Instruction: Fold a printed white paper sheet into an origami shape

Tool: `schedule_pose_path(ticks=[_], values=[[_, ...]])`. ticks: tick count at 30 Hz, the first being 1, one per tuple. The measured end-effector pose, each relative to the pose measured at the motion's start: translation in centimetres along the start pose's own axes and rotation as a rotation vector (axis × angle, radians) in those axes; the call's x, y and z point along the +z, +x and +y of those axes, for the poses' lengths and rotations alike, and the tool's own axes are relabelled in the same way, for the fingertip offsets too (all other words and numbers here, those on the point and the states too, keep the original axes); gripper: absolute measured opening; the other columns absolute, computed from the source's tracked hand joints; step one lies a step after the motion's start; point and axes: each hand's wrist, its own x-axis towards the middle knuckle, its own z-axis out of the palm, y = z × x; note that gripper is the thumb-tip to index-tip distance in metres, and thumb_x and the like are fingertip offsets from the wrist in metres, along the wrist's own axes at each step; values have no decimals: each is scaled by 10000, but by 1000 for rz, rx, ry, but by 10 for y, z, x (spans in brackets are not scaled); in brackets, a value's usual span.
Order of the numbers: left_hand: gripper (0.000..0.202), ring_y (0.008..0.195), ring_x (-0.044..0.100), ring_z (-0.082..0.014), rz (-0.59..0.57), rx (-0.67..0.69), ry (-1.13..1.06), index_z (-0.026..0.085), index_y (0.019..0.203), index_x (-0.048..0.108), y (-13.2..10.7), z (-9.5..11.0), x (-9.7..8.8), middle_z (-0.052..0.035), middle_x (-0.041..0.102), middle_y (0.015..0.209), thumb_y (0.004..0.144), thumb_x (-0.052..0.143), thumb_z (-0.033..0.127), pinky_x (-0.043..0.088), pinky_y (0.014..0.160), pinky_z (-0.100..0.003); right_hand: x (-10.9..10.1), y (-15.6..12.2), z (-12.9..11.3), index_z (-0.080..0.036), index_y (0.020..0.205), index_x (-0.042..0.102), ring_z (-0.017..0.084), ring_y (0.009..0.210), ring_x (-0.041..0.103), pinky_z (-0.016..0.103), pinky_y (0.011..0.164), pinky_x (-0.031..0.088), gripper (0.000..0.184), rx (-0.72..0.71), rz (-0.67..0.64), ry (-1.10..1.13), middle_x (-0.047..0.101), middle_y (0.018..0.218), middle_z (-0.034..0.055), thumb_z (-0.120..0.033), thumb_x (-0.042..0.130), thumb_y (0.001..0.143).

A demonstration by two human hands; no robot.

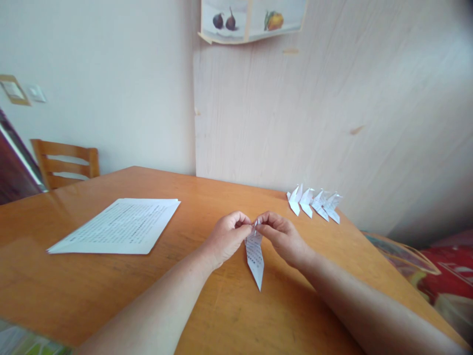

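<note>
Both hands meet over the middle of the wooden table (111,291). My left hand (227,236) and my right hand (283,236) pinch the top end of a folded piece of printed paper (255,259). The piece is long and narrow, and its pointed lower tip rests toward me on the tabletop. Fingers of both hands are closed on its upper edge. A row of several finished folded paper pieces (314,202) lies on the table beyond my right hand, close to the wall.
A stack of printed sheets (118,227) lies flat to the left. A wooden chair (64,162) stands behind the table's far left corner. A pale wood panel (314,98) backs the table. Red patterned fabric (451,276) shows past the right edge.
</note>
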Motion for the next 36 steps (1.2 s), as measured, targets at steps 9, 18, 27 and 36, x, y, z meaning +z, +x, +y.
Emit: schedule_pose_path(ticks=[9,18,27,36], values=[[106,763,597,-168,7,16,30,178,814,640,2,-4,4,-7,656,783,811,646,284,458,700,-277,-1,0,-3,-216,841,572,146,695,527,295,650,416,135,-42,19,-7,580,753,-19,-299,674,808],[140,734,588,-159,-4,17,27,172,791,646,1,-4,5,-4,652,761,822,642,309,457,680,-269,-5,1,-2,-204,842,589,149,696,530,303,665,417,135,-40,18,-61,588,745,-14,-314,662,815],[138,726,590,-170,26,68,188,184,774,633,3,-4,2,-8,652,749,851,581,286,444,682,-285,-6,2,3,-213,878,577,148,694,540,299,653,428,128,-68,14,-52,586,765,-19,-279,666,814],[111,759,622,-177,17,68,109,185,826,669,3,-6,4,-21,693,801,831,627,288,461,688,-277,-7,3,3,-214,857,586,147,695,537,300,662,425,134,-64,9,-61,585,754,-20,-309,674,824]])
